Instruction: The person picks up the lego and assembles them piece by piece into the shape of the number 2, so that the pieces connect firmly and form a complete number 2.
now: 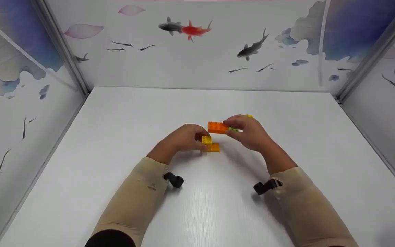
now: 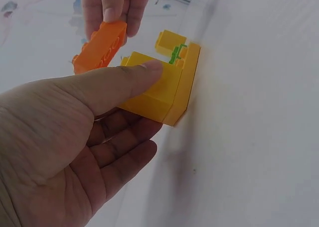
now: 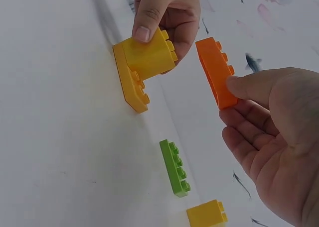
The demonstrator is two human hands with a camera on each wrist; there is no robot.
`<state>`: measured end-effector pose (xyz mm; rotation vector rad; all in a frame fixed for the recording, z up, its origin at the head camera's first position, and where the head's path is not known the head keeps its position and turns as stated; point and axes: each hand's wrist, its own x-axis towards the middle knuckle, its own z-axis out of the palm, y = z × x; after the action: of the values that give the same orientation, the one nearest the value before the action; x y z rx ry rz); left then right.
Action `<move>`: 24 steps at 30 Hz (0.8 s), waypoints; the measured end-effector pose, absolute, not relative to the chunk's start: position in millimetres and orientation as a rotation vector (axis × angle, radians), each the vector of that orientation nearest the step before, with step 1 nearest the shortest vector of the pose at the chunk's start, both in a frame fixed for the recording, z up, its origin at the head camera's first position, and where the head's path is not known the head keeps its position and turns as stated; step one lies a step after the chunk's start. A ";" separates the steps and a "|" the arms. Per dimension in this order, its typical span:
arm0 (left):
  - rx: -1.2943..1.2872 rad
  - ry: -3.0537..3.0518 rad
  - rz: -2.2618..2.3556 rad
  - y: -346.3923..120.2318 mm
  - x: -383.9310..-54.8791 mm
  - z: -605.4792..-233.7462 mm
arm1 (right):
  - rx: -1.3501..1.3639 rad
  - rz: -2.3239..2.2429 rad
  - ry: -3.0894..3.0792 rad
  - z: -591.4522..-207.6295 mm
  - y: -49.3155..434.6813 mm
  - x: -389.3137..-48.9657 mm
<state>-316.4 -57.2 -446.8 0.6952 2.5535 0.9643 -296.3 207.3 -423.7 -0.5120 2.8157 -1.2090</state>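
My left hand [image 1: 188, 138] grips a yellow toy brick [image 3: 149, 55] between thumb and fingers. The brick sits on one end of a flat yellow-orange brick [image 3: 132, 90], whose other end shows bare studs in the right wrist view. Opposite, my right hand [image 1: 249, 132] pinches an orange toy brick [image 1: 217, 127] by one end, thumb on one side and fingers on the other. Its free end points toward the left hand. In the head view, the orange brick is just beyond the yellow stack, and the right wrist view shows a gap between them.
On the white table [image 1: 211, 206], a thin green brick [image 3: 174, 168] lies close to the right hand. A separate yellow brick [image 3: 207, 214] stands beyond it, mostly hidden behind the right hand in the head view. Printed panels [image 1: 197, 68] wall in the table's back and sides.
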 end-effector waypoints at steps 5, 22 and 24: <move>0.674 2.528 0.990 -57.8 -315.8 -446.9 | -0.551 -1.215 2.792 -421.7 206.9 -292.2; 0.691 2.572 0.993 -61.8 -315.2 -438.1 | -0.634 -1.176 2.720 -427.8 199.8 -290.6; 0.702 2.564 1.018 -62.3 -314.6 -434.8 | -0.642 -1.169 2.723 -428.0 199.7 -290.5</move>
<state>-314.6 -62.3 -434.8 0.7016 2.5637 1.0177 -290.5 199.7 -428.0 -0.6424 2.7232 -1.1693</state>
